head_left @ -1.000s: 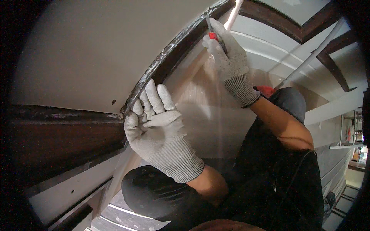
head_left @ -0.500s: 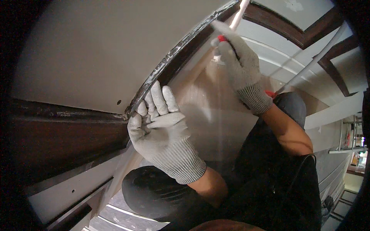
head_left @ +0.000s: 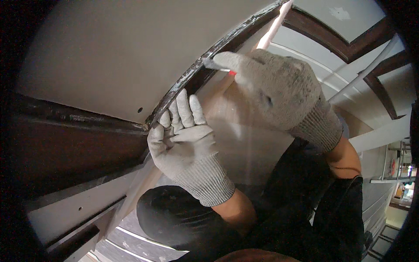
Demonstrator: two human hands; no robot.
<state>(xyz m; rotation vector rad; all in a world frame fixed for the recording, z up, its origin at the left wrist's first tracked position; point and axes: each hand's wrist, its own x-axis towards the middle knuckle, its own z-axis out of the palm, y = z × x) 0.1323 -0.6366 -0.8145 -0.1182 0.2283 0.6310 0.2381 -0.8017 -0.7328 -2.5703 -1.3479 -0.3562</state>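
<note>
My left hand (head_left: 185,142), in a pale knit work glove, is turned palm up. Its loosely bent fingers are apart, with their tips against the dark wooden trim (head_left: 205,76) near the corner of a large light-grey panel (head_left: 109,56). Farther up the same trim, my right hand (head_left: 281,87), in a matching soiled glove, is closed around a small tool (head_left: 232,73) with a red part and a grey blade. The blade's tip lies at the panel's whitish, ragged edge. Most of the tool's handle is hidden in the glove.
A dark brown board (head_left: 78,153) runs along the lower left. Behind my hands is a smooth beige surface (head_left: 235,144). Dark-framed white panels (head_left: 345,30) and a pale pole (head_left: 366,67) stand at the upper right. A metal rack (head_left: 395,177) is at the far right.
My right hand has moved down and left along the trim, with the tool in it, closer to my left hand. The left hand has kept its place at the trim.
</note>
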